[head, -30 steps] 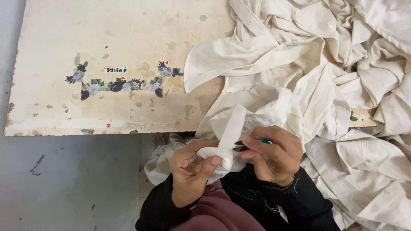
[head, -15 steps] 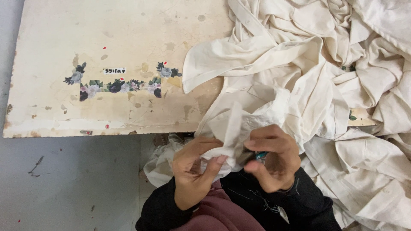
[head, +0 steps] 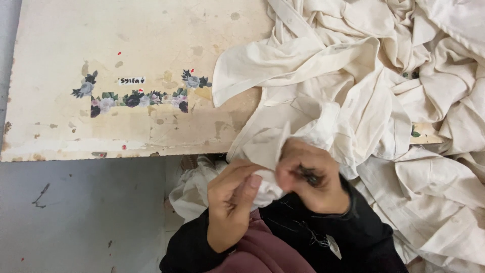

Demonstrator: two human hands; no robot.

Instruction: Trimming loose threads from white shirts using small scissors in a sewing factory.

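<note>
the bit of cream cloth [head: 262,184] being worked on sits just off the near edge of the worktop [head: 126,45], bunched up between both hands, and honestly it looks mid-job: only this one piece is in hand while the big heap of cream garments [head: 384,91] is piled over the worktop's right side. left hand [head: 230,205] has a tight grip pinching the fabric with the thumb on top, right hand [head: 310,182] is curled narrow around the cloth plus some small dark thing [head: 306,174], too blurry to tell what.
</note>
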